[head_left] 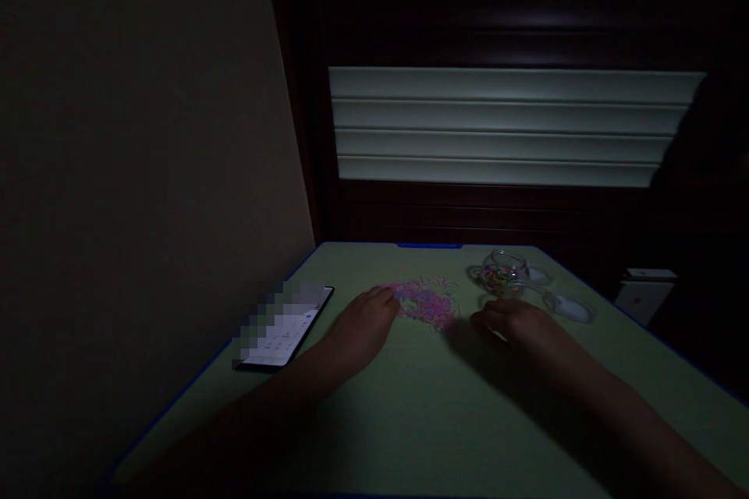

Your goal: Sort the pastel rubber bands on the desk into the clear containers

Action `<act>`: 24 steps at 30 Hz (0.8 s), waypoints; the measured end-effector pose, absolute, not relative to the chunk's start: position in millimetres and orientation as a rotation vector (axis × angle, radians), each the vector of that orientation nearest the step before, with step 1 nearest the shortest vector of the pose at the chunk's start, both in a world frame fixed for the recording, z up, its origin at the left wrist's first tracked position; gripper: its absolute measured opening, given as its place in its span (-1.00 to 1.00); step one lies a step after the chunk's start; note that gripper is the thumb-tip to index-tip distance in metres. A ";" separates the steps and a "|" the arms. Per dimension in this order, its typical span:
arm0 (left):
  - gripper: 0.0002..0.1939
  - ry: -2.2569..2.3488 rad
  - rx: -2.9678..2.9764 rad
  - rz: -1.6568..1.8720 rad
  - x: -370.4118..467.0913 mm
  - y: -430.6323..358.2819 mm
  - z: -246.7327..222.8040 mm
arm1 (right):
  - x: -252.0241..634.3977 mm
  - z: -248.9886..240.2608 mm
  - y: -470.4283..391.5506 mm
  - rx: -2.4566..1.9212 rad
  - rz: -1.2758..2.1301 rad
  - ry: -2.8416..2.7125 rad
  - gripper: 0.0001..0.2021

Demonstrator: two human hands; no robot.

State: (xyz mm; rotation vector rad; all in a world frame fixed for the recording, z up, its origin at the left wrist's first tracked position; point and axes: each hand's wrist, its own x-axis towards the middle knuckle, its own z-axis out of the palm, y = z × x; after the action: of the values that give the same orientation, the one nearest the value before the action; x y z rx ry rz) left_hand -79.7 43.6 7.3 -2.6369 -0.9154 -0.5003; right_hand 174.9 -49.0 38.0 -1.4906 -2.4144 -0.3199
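A loose pile of thin pink, purple and blue loops, which look like small rubber bands [430, 306], lies on the pale green table [409, 413]. At the pile's left edge is my left hand [366, 320], its fingers curled together against the bands; what they hold, if anything, is hidden. My right hand [515, 321] hovers right of the pile with thumb and fingers closed in a pinch, and I cannot make out anything in it. Just behind that hand stands a clear round jar [508, 271] with multicoloured bands inside.
Clear round lids or shallow dishes [570, 308] lie right of the jar. A phone [286, 331] with a lit screen rests at the table's left side, near the wall [175, 156]. White boxes [644, 296] are beyond the right edge. The room is dim.
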 end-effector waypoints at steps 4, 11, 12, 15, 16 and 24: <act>-0.79 -0.928 -2.663 -0.468 -79.9 41.7 7.1 | 170.2 40.1 -53.6 -1.480 -0.266 -2.408 -0.78; -0.79 -0.919 -2.744 -0.465 -82.9 39.2 14.7 | 169.4 40.3 -51.8 -1.472 -0.270 -2.411 -0.77; -0.79 -0.911 -2.744 -0.467 -82.9 39.7 14.5 | 169.3 40.3 -51.5 -1.469 -0.267 -2.415 -0.77; -0.81 -0.891 -2.727 -0.483 -81.5 41.8 11.0 | 169.0 40.2 -51.4 -1.477 -0.276 -2.418 -0.77; -0.82 -0.882 -2.724 -0.486 -80.7 42.7 9.3 | 168.9 40.1 -51.7 -1.483 -0.279 -2.419 -0.78; -0.85 -0.869 -2.706 -0.457 -77.4 49.5 -1.0 | 169.5 39.1 -52.1 -1.457 -0.231 -2.431 -0.76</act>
State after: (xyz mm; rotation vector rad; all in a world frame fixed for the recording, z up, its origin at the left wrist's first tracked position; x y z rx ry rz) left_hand -77.4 49.5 -1.0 -2.7059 -0.8694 -0.4570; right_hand 169.5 -52.1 39.1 -1.4571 -2.4308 -0.2310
